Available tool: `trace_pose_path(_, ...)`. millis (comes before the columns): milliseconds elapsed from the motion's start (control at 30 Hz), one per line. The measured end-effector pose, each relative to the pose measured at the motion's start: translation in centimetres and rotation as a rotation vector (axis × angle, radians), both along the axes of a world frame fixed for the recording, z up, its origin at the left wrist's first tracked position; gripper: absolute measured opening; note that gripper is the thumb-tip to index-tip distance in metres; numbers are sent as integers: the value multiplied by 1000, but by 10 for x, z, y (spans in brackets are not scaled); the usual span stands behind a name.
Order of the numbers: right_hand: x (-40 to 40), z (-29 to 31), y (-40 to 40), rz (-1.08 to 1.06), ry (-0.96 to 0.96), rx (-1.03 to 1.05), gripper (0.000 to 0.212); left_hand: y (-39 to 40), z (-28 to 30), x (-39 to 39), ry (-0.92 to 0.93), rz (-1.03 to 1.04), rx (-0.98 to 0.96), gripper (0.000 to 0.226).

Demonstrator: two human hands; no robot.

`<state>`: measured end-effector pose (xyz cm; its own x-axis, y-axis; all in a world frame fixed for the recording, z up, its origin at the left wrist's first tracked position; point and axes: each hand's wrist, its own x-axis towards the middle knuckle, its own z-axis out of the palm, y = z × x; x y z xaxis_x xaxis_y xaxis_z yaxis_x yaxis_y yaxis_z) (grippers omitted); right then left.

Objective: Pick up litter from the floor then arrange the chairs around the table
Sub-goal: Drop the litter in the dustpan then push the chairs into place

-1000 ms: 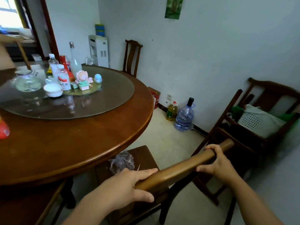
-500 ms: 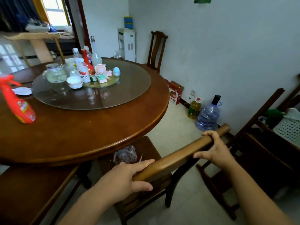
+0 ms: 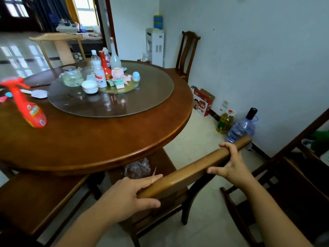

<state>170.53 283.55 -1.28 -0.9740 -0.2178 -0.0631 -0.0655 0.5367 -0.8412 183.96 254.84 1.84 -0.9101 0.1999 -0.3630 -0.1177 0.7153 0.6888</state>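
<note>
- Spray bottle [image 3: 29, 108] lies tilted on the round surface [image 3: 92, 139], left of the glass turntable [image 3: 110, 97].
- Left hand [image 3: 128, 196] is closed around the left end of the chair [image 3: 188, 172] top rail — thumb underneath.
- The chair's seat sits partly under the surface edge, a crumpled plastic bag [image 3: 137, 168] on it.
- Right hand [image 3: 233, 166] is wrapped over the rail near its right end.
- Water jug [image 3: 240, 127] stands on the floor by the wall.

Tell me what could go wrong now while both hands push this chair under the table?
1. The crumpled plastic bag lying on the chair seat may slide off and litter the floor.
2. The left hand or right hand, gripping the top rail, could get pinched against the round table edge.
</note>
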Motion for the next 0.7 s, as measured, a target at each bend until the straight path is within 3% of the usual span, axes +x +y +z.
trace_pose_path(200, -1, -10, 1, -77, 39, 172, 121, 7, 6, -1, 98, -4, -87, 57)
trace_pose_path(367, -6, -15, 1, -30, 68, -40, 110, 18, 17, -1, 71, 76, -194, 49)
trace_pose_path(533, -11, -20, 0, -3, 103, -140, 111, 27, 17, 5, 55, 219, -172, 50)
trace_pose_path(700, -13, -26, -2, -20, 145, -170, 99, 28, 16, 5, -4, 295, -1, 51)
